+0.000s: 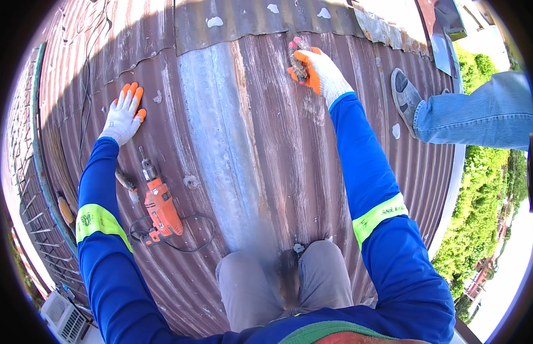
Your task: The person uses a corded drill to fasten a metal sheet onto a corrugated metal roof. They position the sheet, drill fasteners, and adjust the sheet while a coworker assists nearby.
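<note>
My left hand (124, 114), in a white glove with orange fingertips, lies flat on the brown corrugated metal roof (278, 143), fingers spread. Farther right, my gloved right hand (321, 70) is closed round a crusty brown-grey object (298, 62) with pinkish-red ends, held at the roof surface near an overlapping sheet edge. Its exact kind is unclear, as the fingers hide part of it. An orange corded power drill (161, 206) lies below my left hand, its bit pointing away from me. Beside the drill is a small dirty-handled tool (127, 182).
A bare silvery strip (215, 137) runs between my hands. At right stand another person's grey shoe (405, 97) and jeans leg (476, 112), near the roof edge. A black cable (86, 86) and a wooden-handled tool (65, 209) lie left. White patches (215, 22) dot the far sheet.
</note>
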Motion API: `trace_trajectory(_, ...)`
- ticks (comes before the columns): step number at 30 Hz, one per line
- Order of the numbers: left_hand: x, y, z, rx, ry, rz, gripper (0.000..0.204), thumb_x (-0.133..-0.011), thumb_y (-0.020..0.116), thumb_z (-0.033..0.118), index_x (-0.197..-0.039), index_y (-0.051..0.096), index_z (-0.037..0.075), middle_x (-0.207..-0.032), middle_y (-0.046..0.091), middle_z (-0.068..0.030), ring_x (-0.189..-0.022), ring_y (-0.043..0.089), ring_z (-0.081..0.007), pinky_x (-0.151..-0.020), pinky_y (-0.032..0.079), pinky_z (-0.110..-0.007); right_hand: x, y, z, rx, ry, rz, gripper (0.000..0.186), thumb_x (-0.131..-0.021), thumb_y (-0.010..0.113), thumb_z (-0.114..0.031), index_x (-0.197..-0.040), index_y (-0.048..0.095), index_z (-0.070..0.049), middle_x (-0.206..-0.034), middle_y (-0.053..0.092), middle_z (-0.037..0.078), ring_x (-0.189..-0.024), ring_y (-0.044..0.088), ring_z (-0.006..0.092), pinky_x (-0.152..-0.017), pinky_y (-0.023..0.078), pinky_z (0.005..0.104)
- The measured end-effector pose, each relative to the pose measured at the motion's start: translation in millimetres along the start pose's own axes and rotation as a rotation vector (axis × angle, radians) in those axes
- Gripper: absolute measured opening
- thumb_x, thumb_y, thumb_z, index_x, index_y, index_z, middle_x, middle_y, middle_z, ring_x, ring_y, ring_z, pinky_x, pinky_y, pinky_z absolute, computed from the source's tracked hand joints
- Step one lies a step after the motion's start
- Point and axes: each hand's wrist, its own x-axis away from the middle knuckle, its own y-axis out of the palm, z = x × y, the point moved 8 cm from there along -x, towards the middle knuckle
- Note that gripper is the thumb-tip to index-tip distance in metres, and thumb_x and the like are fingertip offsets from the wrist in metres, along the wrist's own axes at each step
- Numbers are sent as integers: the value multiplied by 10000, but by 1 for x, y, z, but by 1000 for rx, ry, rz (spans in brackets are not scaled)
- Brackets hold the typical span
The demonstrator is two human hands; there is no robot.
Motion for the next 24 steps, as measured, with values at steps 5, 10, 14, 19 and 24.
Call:
trace_trajectory(5, 1, -45, 5, 104, -25, -71, 762, -1023, 518, 432, -1659, 248, 108, -1701, 298, -148, -1564, 285, -348, -1124, 429, -510, -9, 13, 9, -315, 226, -16, 297, -957, 756, -227, -1178, 588, -121, -982, 675, 124, -814, 712, 240, -590, 596, 328)
trace_trajectory(10, 26, -140, 161, 654, 9, 627, 728, -904, 718, 341, -1527, 463, 62, -1572, 449, -230, -1422, 464, -411, -1154, 417, -501, -18, 20, 15, -175, 194, -108, 140, -967, 676, -155, -990, 609, -34, -805, 616, 91, -641, 611, 170, -513, 500, 271)
trace_trajectory(14, -40, -189, 283, 1705, -76, 316, 662, -982, 663, 212, -1568, 422, 21, -1469, 562, -204, -1358, 558, -301, -1111, 479, -411, -23, 16, 25, -124, 135, 80, 129, -911, 651, -152, -938, 570, -55, -667, 556, 61, -460, 483, 176, -404, 367, 374)
trace_trajectory(19, -138, -238, 294, 1524, -308, 146, 964, -800, 717, 687, -1382, 539, -61, -1353, 544, -353, -1224, 629, -471, -1025, 520, -488, -32, 4, 35, -65, 146, 123, 222, -978, 620, -307, -976, 583, -88, -702, 596, 73, -473, 512, 200, -419, 384, 393)
trace_trajectory(24, -165, -238, 297, 1701, -255, -60, 945, -813, 824, 471, -1440, 443, -125, -1356, 607, -318, -1071, 728, -365, -849, 607, -419, -52, 10, 47, -62, 252, 38, 310, -1020, 583, -416, -1009, 595, -107, -736, 627, 84, -501, 547, 217, -442, 412, 406)
